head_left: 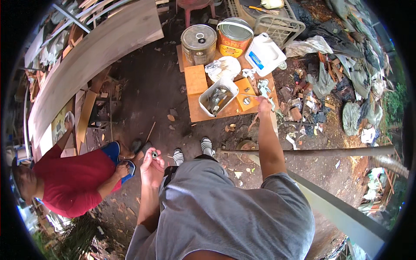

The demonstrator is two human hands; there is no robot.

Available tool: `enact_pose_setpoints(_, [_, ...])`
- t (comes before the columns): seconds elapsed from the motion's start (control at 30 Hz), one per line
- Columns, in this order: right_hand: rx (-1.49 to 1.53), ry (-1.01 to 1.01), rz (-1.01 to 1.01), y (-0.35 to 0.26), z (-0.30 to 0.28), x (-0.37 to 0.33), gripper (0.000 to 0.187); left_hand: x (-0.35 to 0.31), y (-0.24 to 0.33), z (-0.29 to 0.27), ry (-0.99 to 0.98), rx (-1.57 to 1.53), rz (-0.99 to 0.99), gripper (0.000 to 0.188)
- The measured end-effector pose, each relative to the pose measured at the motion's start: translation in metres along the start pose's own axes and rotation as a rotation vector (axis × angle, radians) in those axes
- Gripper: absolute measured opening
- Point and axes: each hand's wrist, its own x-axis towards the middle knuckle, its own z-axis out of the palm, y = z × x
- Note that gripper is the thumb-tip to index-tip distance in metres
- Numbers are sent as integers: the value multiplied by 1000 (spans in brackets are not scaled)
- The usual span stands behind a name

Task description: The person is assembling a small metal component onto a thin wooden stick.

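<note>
From the head view, I see the 2 hands well apart. Nearer the wearer and left of the white tub (230, 85), the left hand (151, 170) pinches a small tube (154, 154), open end up, perhaps so its mouth shows. Right of the tub, the right hand (263, 105) grips a thin rod (249, 95), apparently by 1 end, leaving the rest free. The tub sits near the table's (197, 112) edge, likely for easy reach. The tube looks short, round and dark greenish; the rod's colour is unclear
</note>
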Motion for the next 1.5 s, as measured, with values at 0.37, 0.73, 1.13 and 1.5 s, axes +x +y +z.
enact_pose_setpoints(0.37, [-888, -14, -253, -45, 27, -28, 26, -16, -18, -14, 169, -84, 85, 23])
enact_pose_setpoints(0.73, [-1370, -421, -502, -88, 156, 44, 25, -25, -32, -12, 258, -79, 119, 24])
enact_pose_setpoints(1.13, [-1248, -419, -695, -119, 164, 27, 16, -21, -33, -4, 219, -104, 165, 24])
enact_pose_setpoints(1.5, [298, -970, -3, -283, 93, -194, 13, 42, -26, 86, -424, -264, -115, 26])
